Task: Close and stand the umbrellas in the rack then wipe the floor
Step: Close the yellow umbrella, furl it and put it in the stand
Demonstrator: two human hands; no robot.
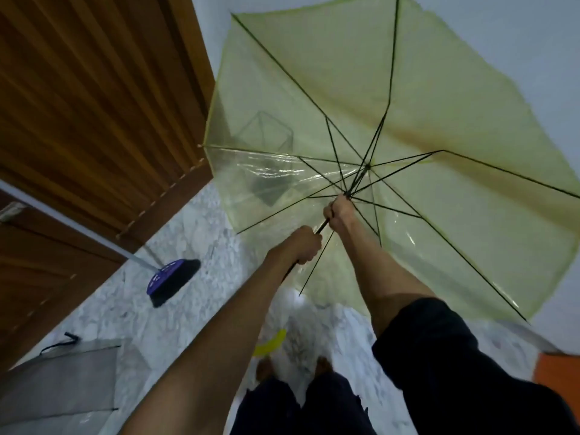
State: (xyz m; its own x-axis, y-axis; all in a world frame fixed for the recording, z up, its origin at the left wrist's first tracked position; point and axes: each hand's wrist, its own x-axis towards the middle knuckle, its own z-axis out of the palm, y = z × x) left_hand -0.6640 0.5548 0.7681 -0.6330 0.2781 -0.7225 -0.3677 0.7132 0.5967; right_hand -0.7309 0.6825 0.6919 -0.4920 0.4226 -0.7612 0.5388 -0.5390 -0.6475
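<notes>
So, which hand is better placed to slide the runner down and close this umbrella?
The right hand: it grips the shaft right at the runner; the left hand holds lower, steadying the yellow umbrella.

Legible markings: none were readable.
No text, label, brand, number or sign could be read on any surface in the head view. The purple plastic broom head (169, 274) carried pale marks on its upper face, but these were too blurred to resolve as characters. The translucent yellow-green plastic umbrella (345, 89) showed only dark ribs and creases in its film, with no print that could be made out.
</notes>
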